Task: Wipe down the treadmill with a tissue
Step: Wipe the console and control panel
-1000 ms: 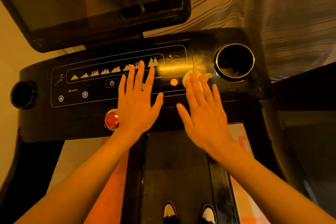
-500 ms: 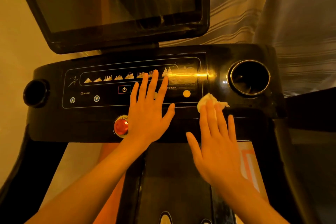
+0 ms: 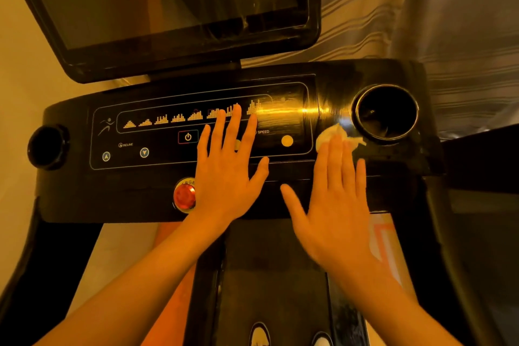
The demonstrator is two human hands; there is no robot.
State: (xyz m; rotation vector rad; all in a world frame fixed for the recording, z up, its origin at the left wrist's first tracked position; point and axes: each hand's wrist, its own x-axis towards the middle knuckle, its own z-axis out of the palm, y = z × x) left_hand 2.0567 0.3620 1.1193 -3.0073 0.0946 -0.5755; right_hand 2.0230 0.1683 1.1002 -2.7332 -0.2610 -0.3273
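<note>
The tissue (image 3: pixel 332 134), a crumpled white wad with a ragged tail, lies on the glossy black console (image 3: pixel 126 199) of the treadmill, just left of the round, metal-rimmed cup holder (image 3: pixel 386 114). The right hand (image 3: pixel 337 213) presses it down with straight fingertips, fingers close together, thumb held out to the side. The left hand (image 3: pixel 224 177) lies flat on the control panel, fingers straight and slightly spread, holding nothing.

The panel is smooth and shiny, with thin outlines and a row of small gold bar-graph symbols. Readable on it are "SPEED" (image 3: pixel 263 131), "INCLINE" (image 3: pixel 125 144), a power symbol (image 3: pixel 188 137) in a red frame and a yellow dot (image 3: pixel 287 141). A domed red button (image 3: pixel 184 196) sits beside the left wrist. Above stands a dark, glossy screen (image 3: pixel 168 8). A striped curtain (image 3: pixel 449 22) hangs behind.
</note>
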